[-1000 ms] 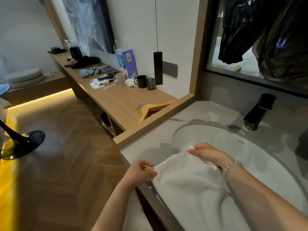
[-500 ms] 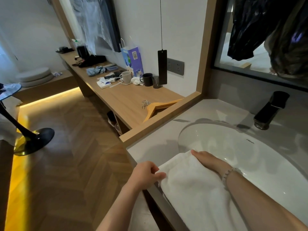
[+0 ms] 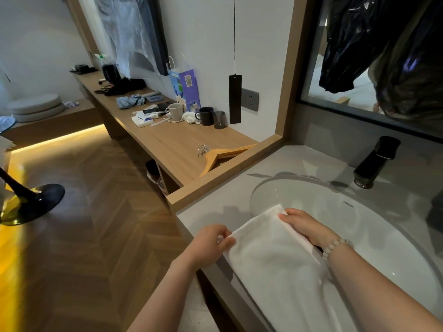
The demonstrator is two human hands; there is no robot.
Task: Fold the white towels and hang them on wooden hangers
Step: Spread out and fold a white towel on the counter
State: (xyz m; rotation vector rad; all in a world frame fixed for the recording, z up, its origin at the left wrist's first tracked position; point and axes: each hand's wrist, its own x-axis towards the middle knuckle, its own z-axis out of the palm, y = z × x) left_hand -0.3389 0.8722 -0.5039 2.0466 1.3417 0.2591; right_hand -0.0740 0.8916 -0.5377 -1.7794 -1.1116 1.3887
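While working at the sink, pinches the near left corner of the white towel between thumb and curled fingers of the left hand, grips its far right corner in the right hand, towel draped over the sink's front rim, wooden hangers lying apart on the desk.

White towel: thick terry, folded into a long band. It lies slantwise over the front edge of the pale worktop and across the near rim of the sink; its near end runs out of view. The left hand pinches the left corner, and the right hand lies over the far corner, thumb hidden.

Wooden hangers: light wood, metal hooks, stacked flat on the wooden worktop, well apart from the towel and partly hidden behind the wooden ledge.
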